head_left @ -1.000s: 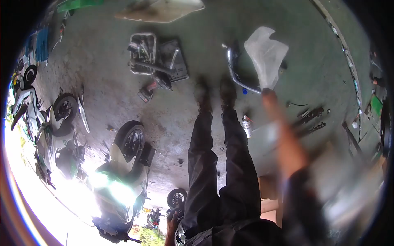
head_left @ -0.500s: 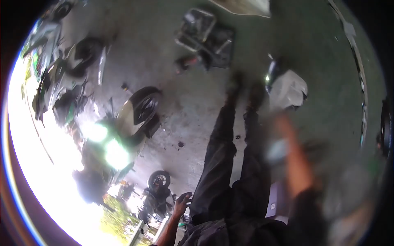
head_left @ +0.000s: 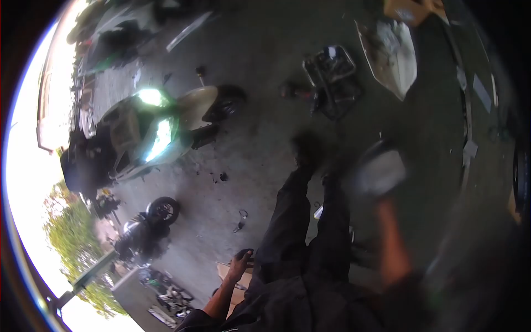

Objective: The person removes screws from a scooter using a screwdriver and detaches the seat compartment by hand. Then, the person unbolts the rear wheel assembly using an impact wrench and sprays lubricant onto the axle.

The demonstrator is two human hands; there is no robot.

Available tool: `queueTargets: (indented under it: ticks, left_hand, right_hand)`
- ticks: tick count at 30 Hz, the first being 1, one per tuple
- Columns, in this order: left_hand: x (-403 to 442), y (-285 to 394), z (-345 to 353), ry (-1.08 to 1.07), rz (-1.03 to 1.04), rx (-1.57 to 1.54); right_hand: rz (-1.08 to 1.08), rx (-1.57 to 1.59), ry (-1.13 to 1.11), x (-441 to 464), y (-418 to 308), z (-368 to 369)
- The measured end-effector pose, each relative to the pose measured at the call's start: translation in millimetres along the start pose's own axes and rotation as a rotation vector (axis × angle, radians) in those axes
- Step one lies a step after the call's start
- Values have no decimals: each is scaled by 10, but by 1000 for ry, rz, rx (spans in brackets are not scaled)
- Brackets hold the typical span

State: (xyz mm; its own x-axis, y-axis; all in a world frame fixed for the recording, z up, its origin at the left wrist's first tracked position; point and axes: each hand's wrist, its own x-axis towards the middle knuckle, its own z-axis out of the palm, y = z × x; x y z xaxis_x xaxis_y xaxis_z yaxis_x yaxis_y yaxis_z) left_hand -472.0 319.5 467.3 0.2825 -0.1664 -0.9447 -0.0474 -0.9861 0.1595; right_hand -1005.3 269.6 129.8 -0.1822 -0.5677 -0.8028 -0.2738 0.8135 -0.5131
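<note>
White plastic sheet sits right of my shoes, its bulk pointing forward from my blurred right hand, long axis unclear, grip I can't tell, while my left hand hangs loosely open, fingers bent, by my thigh.

Beyond the dark trousers, both shoes blur into the floor. Right of the trousers, the right hand smears into a pale bag, its fingers indistinct. Left of them, some dark bits are too small to name. Far beyond them, the top edge cuts off a cardboard box.
</note>
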Motion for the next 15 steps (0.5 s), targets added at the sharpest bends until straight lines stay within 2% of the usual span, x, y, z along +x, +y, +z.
queueTargets:
  ticks: [8, 13, 14, 15]
  left_hand:
    - [58, -533, -332, 14, 42, -146]
    - [289, -682, -661, 50, 84, -247]
    - [423, -714, -758, 65, 106, -187]
    - [513, -745, -855, 70, 122, -127]
  right_hand:
    - [-54, -23, -70, -353, -1090, 81]
    - [-24, 195, -159, -515, -1354, 360]
    - [84, 164, -86, -1122, -2157, 451]
    - [61, 214, -81, -1103, -2123, 517]
